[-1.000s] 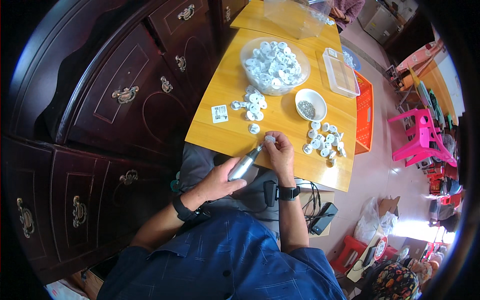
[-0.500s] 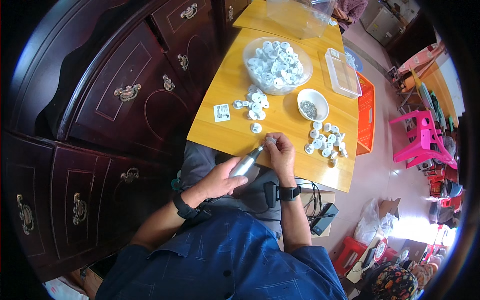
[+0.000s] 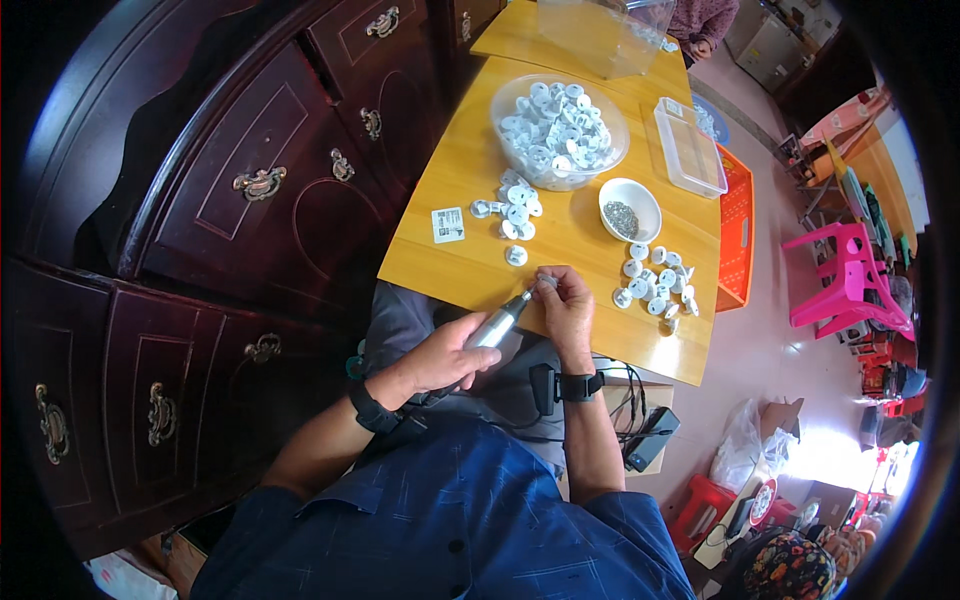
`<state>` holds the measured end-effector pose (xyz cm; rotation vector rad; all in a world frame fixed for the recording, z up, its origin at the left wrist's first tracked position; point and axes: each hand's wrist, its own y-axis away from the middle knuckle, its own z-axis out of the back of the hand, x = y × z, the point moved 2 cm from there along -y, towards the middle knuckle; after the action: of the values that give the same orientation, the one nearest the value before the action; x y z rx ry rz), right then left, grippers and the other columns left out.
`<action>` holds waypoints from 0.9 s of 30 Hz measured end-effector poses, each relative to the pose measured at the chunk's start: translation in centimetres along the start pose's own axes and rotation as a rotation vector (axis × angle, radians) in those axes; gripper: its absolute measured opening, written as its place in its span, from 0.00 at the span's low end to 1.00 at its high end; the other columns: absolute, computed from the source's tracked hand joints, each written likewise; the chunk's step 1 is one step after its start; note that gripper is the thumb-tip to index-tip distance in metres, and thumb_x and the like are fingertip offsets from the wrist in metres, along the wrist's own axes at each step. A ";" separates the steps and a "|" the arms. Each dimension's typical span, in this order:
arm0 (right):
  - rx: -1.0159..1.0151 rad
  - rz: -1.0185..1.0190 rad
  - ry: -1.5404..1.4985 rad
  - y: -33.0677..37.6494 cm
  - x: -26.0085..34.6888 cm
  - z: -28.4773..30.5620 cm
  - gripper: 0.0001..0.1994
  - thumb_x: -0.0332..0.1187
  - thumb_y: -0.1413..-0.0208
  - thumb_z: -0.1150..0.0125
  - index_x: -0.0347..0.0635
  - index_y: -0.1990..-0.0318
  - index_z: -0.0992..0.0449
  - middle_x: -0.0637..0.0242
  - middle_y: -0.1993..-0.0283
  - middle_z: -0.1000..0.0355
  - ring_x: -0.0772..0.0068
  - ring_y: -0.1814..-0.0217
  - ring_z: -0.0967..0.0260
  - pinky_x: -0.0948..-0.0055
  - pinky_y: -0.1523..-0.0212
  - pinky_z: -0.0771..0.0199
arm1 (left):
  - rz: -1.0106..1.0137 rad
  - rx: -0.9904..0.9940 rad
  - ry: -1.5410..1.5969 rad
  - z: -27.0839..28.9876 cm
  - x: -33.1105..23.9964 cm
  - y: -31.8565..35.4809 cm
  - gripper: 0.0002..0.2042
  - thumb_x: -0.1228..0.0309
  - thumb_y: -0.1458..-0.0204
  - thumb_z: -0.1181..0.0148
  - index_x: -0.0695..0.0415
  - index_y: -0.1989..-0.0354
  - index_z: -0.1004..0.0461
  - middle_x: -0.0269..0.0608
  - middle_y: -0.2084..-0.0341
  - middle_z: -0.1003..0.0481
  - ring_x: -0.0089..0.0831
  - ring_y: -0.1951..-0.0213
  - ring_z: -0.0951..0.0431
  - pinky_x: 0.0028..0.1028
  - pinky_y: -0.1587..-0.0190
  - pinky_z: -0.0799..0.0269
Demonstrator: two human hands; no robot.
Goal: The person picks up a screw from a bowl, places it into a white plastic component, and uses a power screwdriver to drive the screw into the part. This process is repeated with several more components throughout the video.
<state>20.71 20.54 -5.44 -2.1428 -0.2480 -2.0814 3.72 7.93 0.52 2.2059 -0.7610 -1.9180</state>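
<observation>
Nearest, black straps (image 3: 371,410) circle both wrists, and a black adapter (image 3: 652,438) with cables (image 3: 628,412) lies on a carton (image 3: 655,394) below the near edge of the desk (image 3: 450,268), toward its right corner. The left hand (image 3: 440,358) has its grip wrapped round a silver driver (image 3: 497,325), which slants up and rightward at the near edge. The right hand (image 3: 567,308), over the same edge, has its grip pinching a small whitish part (image 3: 545,284) between thumb and fingers. The driver's tip is right at this part; whether they touch I cannot tell.

Just past the hands, a lone part (image 3: 516,256) lies nearer the desk's left edge than its right. Near the right edge, white parts (image 3: 655,280) are scattered in a group. Beyond the lone one, a second group (image 3: 517,214) lies bunched, with a square label (image 3: 448,225) flat beside it near the left edge.

A white bowl (image 3: 651,212) of small metal pieces (image 3: 621,218) stands beyond the right-hand group. Farther, a clear tub (image 3: 619,152) is heaped with parts, and a clear box (image 3: 692,168) lies along the right edge, an orange crate (image 3: 737,225) beside it, lower down. Farthest, a big clear bin (image 3: 605,40) stands toward the far end, another person's hand (image 3: 700,48) near it.
</observation>
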 end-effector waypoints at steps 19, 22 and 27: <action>-0.016 0.010 0.073 0.0 0.3 0.0 0.05 0.22 0.40 0.40 0.35 0.58 0.22 0.69 0.66 0.22 0.83 0.65 0.26 0.81 0.62 0.25 | 0.026 -0.003 0.095 0.2 0.3 -0.7 0.27 0.71 0.38 0.45 0.59 0.32 0.45 0.34 0.70 0.31 0.18 0.79 0.31 0.18 0.77 0.31; 0.010 0.040 -0.147 0.0 0.3 0.2 0.05 0.20 0.39 0.41 0.36 0.57 0.24 0.66 0.61 0.22 0.80 0.61 0.24 0.80 0.58 0.24 | 0.045 0.088 0.286 -0.2 -0.2 -0.5 0.28 0.70 0.38 0.43 0.59 0.32 0.45 0.34 0.71 0.30 0.19 0.79 0.30 0.18 0.77 0.31; -0.050 0.055 -0.468 0.6 0.4 1.1 0.07 0.19 0.38 0.43 0.38 0.54 0.28 0.61 0.53 0.23 0.74 0.57 0.24 0.75 0.55 0.22 | -0.023 0.100 0.213 -1.2 -0.7 0.1 0.21 0.68 0.41 0.40 0.60 0.42 0.37 0.33 0.73 0.30 0.17 0.81 0.30 0.18 0.78 0.32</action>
<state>21.89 20.19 -5.03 -2.6089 -0.1831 -1.5446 4.76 7.86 1.42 2.4379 -0.8144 -1.6517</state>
